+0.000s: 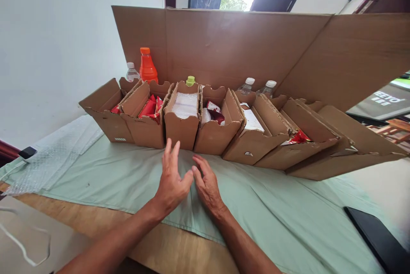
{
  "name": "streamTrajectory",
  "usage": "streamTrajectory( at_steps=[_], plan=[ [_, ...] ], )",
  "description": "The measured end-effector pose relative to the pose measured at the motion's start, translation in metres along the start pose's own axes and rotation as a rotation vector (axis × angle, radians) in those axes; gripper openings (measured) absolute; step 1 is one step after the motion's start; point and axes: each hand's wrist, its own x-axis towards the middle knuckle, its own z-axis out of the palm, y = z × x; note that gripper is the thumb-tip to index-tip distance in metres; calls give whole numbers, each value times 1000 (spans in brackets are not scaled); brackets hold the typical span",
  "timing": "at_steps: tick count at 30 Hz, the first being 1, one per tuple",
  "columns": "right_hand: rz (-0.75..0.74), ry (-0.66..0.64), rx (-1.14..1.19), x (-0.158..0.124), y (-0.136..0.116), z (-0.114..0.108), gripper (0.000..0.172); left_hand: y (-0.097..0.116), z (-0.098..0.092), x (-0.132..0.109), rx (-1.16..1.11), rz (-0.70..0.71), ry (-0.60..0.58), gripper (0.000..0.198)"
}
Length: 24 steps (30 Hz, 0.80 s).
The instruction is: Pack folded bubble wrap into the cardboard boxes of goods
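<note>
Over the pale green cloth (128,175) my left hand (173,178) is held with its fingers stretched out and nothing in it. Beside it my right hand (207,186) has its fingers apart, also holding nothing; the two thumbs nearly meet. Just beyond my fingertips stands a narrow cardboard box (180,133) with bubble wrap (185,105) in it. Right of that, another cardboard box (213,139) holds a dark red and white packet (216,111). To its left, a cardboard box (145,132) contains red packets (150,107).
Several more open boxes extend rightward, one holding a white item (253,121). Behind the row stand an orange bottle (147,66), clear bottles and a tall cardboard panel (224,43). Bubble wrap sheeting (64,150) lies left; a black flat object (378,240) lies right.
</note>
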Motion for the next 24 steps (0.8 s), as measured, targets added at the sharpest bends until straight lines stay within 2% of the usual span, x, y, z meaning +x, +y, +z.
streamTrajectory(
  at_steps=[2, 5, 8, 10, 12, 14, 16, 19, 22, 24],
  plan=[
    [-7, -5, -1, 6, -22, -7, 34, -14, -23, -23, 81, -13, 10, 71],
    [-57, -78, -12, 31, -73, -7, 37, -37, -54, -53, 169, -103, 58, 59],
    [-145, -212, -154, 74, -123, 12, 57, -46, -76, -66, 179, -194, 105, 53],
    [-164, -268, -310, 104, -143, 34, 61, -42, -88, -67, 161, -250, 125, 51],
    [-153, -290, -433, 125, -152, 56, 46, -37, -99, -66, 143, -280, 154, 50],
    [-149, -293, -477, 131, -153, 71, 27, -36, -109, -64, 118, -278, 195, 48],
    [-179, -299, -453, 119, -154, 74, 27, -40, -117, -65, 62, -262, 273, 50],
    [-246, -328, -379, 74, -157, 54, 30, -52, -129, -67, -92, -303, 393, 63],
    [-259, -332, -290, 23, -159, 6, 29, -56, -139, -68, -220, -322, 442, 76],
    [-194, -269, -216, -2, -154, -35, 23, -51, -143, -68, -275, -290, 422, 82]
  ],
)
